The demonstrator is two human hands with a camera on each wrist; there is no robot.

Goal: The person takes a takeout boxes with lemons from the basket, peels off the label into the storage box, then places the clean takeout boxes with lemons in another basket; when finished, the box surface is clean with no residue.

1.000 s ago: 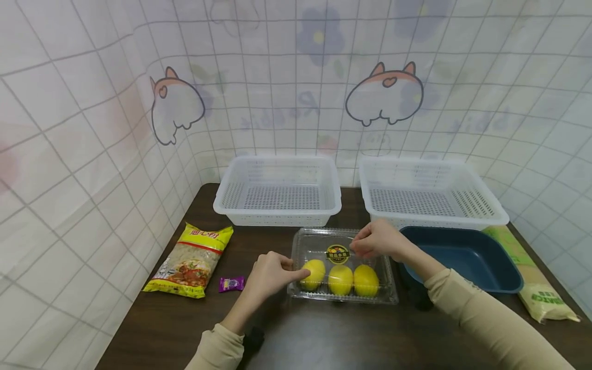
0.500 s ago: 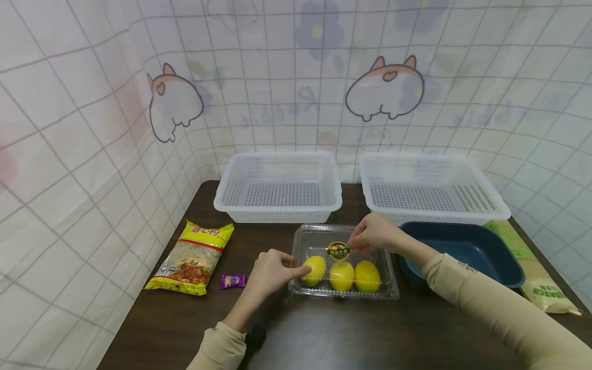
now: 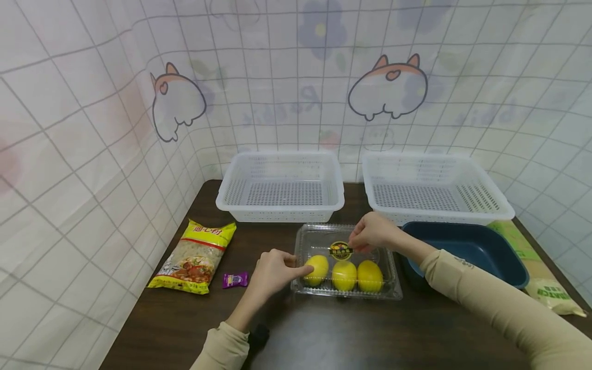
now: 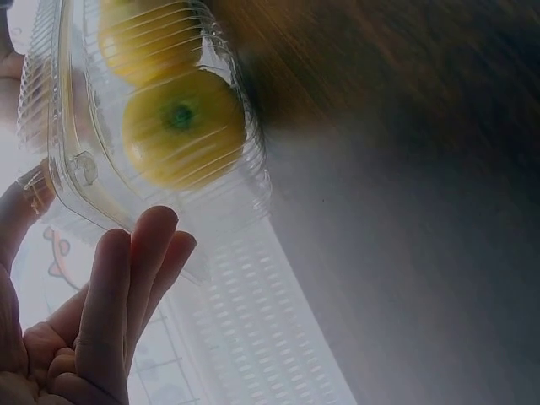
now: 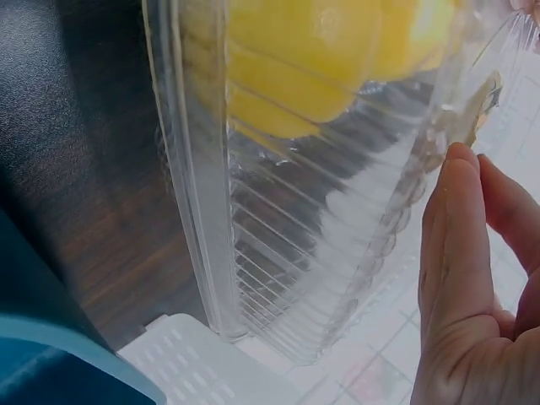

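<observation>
A clear plastic clamshell box (image 3: 395, 288) with 3 lemons (image 3: 344, 276) sits on the table. On its lid is a round black-and-gold sticker (image 3: 340, 250). My left hand (image 3: 273, 272) grips the box's left side, thumb on the lid over the leftmost lemon; in the left wrist view its fingers (image 4: 152, 253) lie against the side wall. My right hand (image 3: 374, 232) reaches over the lid from the right. Its thumb and forefinger pinch the sticker's right edge, which in the right wrist view stands up from the lid as a lifted flap (image 5: 483, 105).
Two white perforated baskets (image 3: 279, 214) (image 3: 439, 213) stand along the back. A dark blue basin (image 3: 467, 252) is at right, beside a long green-and-tan packet (image 3: 550, 293). At left lie a yellow food bag (image 3: 194, 257) and a small purple packet (image 3: 235, 280).
The right fingertips have come slightly nearer the sticker and now meet its right edge. The left hand keeps its place on the box. The head view has shifted a little.
</observation>
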